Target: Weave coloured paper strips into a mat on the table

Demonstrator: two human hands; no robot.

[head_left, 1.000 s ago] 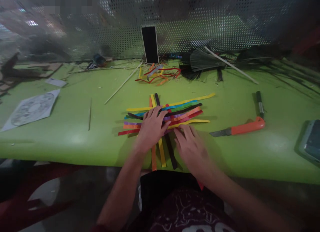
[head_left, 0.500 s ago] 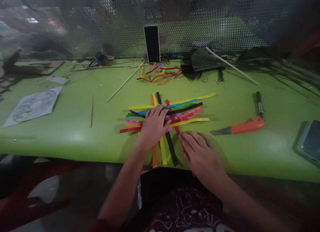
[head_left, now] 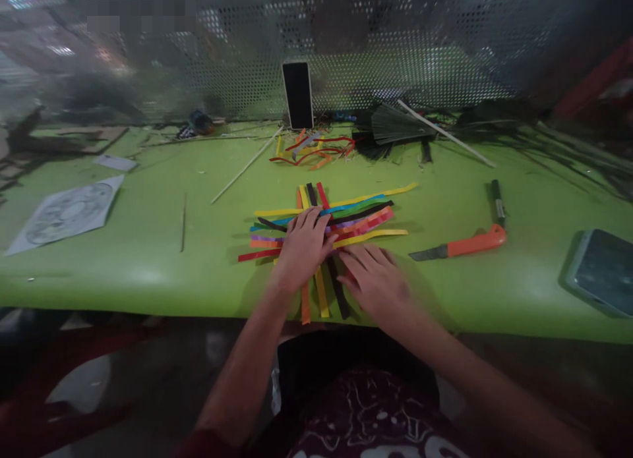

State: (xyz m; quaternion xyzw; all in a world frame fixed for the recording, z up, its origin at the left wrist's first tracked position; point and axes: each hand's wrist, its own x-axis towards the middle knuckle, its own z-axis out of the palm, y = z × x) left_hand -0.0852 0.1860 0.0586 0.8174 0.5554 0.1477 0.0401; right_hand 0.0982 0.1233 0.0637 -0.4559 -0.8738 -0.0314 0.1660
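Note:
Several coloured strips cross in a loose weave on the green table. The crosswise ones include a yellow strip [head_left: 380, 234] and a blue strip [head_left: 363, 201]. Running lengthwise are an orange strip [head_left: 305, 306], a yellow one, a dark brown strip [head_left: 339, 293] and a red strip [head_left: 322, 194]. My left hand [head_left: 304, 244] lies flat over the middle of the weave, fingers stretched out. Close beside it on the right, my right hand [head_left: 376, 280] grips the near part of the red strip, which its fingers mostly cover.
An orange-handled knife [head_left: 475, 242] and a dark marker [head_left: 497, 201] lie to the right, with a phone-like case [head_left: 603, 270] beyond. A phone [head_left: 298, 95] stands at the back behind strip scraps [head_left: 316, 148]. Thin sticks [head_left: 247, 165] and a printed paper [head_left: 74, 211] are leftward.
My right hand has moved forward and left with the red strip, whose far end now sticks out farther, nearer the brown strip. My left hand stays on the weave. The view has shifted slightly.

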